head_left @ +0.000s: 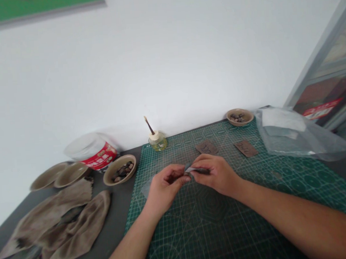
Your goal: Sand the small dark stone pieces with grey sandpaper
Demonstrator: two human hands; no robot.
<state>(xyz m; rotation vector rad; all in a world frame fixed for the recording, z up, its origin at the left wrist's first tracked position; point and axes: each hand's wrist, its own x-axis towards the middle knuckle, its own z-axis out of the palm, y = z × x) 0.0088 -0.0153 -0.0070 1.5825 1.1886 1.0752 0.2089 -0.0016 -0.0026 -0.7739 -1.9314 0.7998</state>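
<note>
Over the green cutting mat, my two hands meet at the fingertips. My left hand is closed, its thumb and fingers pinching a small grey piece that is mostly hidden; it may be a stone. My right hand pinches a folded dark sheet with a pale face, which looks like sandpaper. Its pale end touches or nearly touches the grey piece. Just beyond my right hand lies a brown square with handwritten numbers. A second marked brown square lies further right.
A bowl of small dark stones stands left of the mat, another bowl at its back right. A glass jar with a brush is at the back. Brown cloth, empty bowls, a red-labelled tub and a plastic bag lie around.
</note>
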